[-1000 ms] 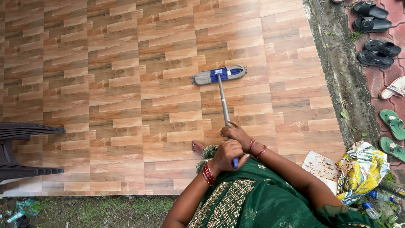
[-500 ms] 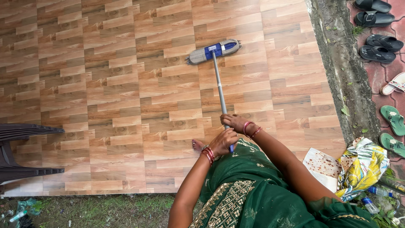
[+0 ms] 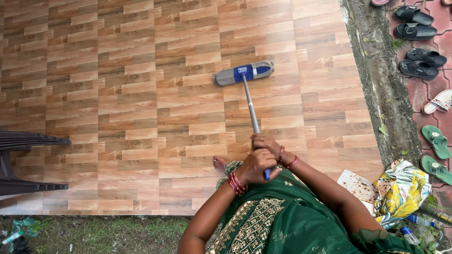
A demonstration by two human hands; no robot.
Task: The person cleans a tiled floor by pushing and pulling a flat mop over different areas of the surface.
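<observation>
Head view, looking straight down: flat mop (image 3: pixel 244 74) lying on the wood-patterned tile floor (image 3: pixel 117 108) in the upper middle of the frame, its grey-and-blue head set crosswise with a slight tilt, right end higher. Metal mop handle (image 3: pixel 251 110) running from the head down toward lower centre, long axis near vertical in the picture, leaning a little rightward as it descends. Both hands stacked close together at the handle's lower end, each wrapped tight around it: left hand (image 3: pixel 254 165) lower, over the blue grip, red bangles at the wrist; right hand (image 3: pixel 266 142) just above it, so nearer the mop head, also with bangles. Mop head well apart from the hands, straight up-frame from them. Green patterned garment (image 3: pixel 282 221) filling lower centre, a bare foot (image 3: pixel 219 163) just left of the hands. Dark plastic chair (image 3: pixel 23 162) at the left edge, sandals (image 3: pixel 419 42) along the brick strip at upper right, a yellow floral cloth (image 3: pixel 402 188) at lower right, grass (image 3: pixel 103 233) along the bottom.
</observation>
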